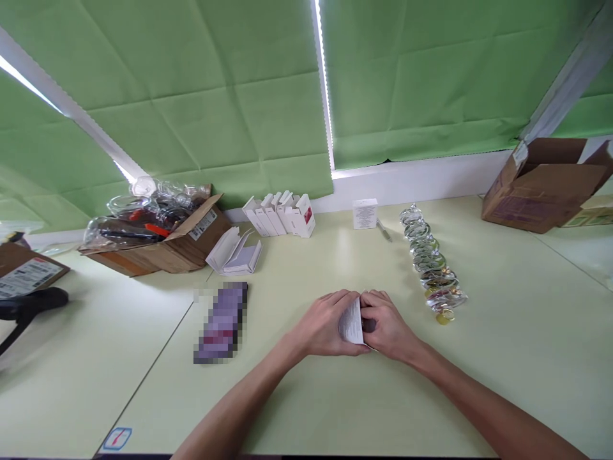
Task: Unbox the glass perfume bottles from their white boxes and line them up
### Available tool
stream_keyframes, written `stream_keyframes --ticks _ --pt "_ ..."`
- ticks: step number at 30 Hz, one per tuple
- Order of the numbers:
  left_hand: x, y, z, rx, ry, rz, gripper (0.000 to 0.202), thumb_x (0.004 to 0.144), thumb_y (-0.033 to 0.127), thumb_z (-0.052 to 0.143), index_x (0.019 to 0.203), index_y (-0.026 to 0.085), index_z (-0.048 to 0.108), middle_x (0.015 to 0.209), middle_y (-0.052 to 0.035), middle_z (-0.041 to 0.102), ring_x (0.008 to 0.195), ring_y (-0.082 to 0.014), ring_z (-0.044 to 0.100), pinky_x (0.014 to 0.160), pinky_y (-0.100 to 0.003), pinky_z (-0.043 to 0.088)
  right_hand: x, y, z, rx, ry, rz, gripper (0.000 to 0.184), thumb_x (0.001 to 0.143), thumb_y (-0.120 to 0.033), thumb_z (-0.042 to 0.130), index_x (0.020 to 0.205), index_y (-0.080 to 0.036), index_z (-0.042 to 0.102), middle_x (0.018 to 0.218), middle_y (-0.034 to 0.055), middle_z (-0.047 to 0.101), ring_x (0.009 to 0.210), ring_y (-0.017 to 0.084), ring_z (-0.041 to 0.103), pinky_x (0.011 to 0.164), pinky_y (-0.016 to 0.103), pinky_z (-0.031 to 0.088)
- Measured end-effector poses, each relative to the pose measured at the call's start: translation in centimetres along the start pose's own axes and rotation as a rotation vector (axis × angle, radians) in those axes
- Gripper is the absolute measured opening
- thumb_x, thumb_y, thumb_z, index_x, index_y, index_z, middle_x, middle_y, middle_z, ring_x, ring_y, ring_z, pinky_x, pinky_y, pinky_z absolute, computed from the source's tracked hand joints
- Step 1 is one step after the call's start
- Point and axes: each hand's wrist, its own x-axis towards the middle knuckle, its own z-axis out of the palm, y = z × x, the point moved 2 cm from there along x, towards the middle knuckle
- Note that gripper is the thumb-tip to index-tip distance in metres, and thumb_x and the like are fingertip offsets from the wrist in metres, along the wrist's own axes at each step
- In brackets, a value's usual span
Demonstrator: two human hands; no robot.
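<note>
Near the front middle of the table, a small white printed box (352,322) is between my two hands. My left hand (328,324) wraps around its left side, fingers over the top edge and thumb along the bottom. At the right end of the box, my right hand (390,324) is closed with its fingers curled in at the edge. Something dark shows between those fingers, but I cannot make out what it is. To the right runs a row of clear-wrapped shiny pieces (428,262), several overlapping, with a yellow round one at the near end.
Behind stand a white box (364,214), a pen-like cutter (384,230) and several white cartons (280,214). Flattened white cartons (234,252) and a blurred purple object (221,322) lie left. Cardboard boxes stand back left (163,252) and back right (541,191).
</note>
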Motion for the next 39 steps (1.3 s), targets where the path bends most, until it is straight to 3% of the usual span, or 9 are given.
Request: stream_keyframes --ticks 13,24,30,34,39 --pt "0.0 -0.1 -0.3 0.001 -0.032 0.003 0.065 0.063 0.048 0.082 0.116 0.025 0.052 0.112 -0.0045 0.068 0.096 -0.0260 0.068 0.078 -0.036 0.053 0.4 -0.2 -1.0 0.024 0.006 -0.045 0.020 0.066 -0.007 0.065 0.055 -0.020 0.054 0.064 -0.0022 0.049 0.068 0.015 0.047 0.068 0.030 0.041" --pt "-0.1 -0.9 -0.8 0.065 0.002 0.005 0.068 0.065 0.049 0.081 0.122 0.025 0.051 0.121 -0.0070 0.067 0.103 -0.0277 0.068 0.084 -0.038 0.055 0.9 0.1 -3.3 -0.046 -0.048 -0.063 0.011 0.077 -0.013 0.067 0.071 -0.021 0.068 0.070 -0.0009 0.048 0.073 0.016 0.049 0.069 0.030 0.045" --pt "0.1 -1.3 -1.4 0.070 -0.007 -0.033 0.063 0.065 0.049 0.080 0.117 0.026 0.053 0.112 -0.0047 0.069 0.096 -0.0263 0.069 0.079 -0.036 0.055 1.0 0.6 -4.1 -0.102 -0.058 -0.054 0.009 0.080 -0.016 0.067 0.075 -0.021 0.071 0.073 0.0004 0.051 0.077 0.017 0.050 0.068 0.030 0.046" --pt "0.0 -1.6 -1.2 0.087 -0.007 -0.034 0.065 0.065 0.049 0.081 0.118 0.025 0.053 0.117 -0.0061 0.069 0.100 -0.0279 0.069 0.082 -0.038 0.055 0.9 0.6 -4.1 -0.105 -0.087 -0.010 0.008 0.081 -0.017 0.066 0.078 -0.022 0.071 0.075 -0.0003 0.052 0.076 0.016 0.053 0.067 0.028 0.046" --pt "-0.1 -2.1 -0.6 0.131 0.011 -0.020 0.071 0.063 0.049 0.082 0.122 0.024 0.052 0.124 -0.0075 0.068 0.106 -0.0299 0.068 0.089 -0.041 0.054 0.7 0.8 -3.5 -0.050 -0.174 0.159 0.012 0.080 -0.019 0.063 0.089 -0.022 0.071 0.085 -0.0002 0.064 0.067 0.013 0.059 0.062 0.028 0.046"
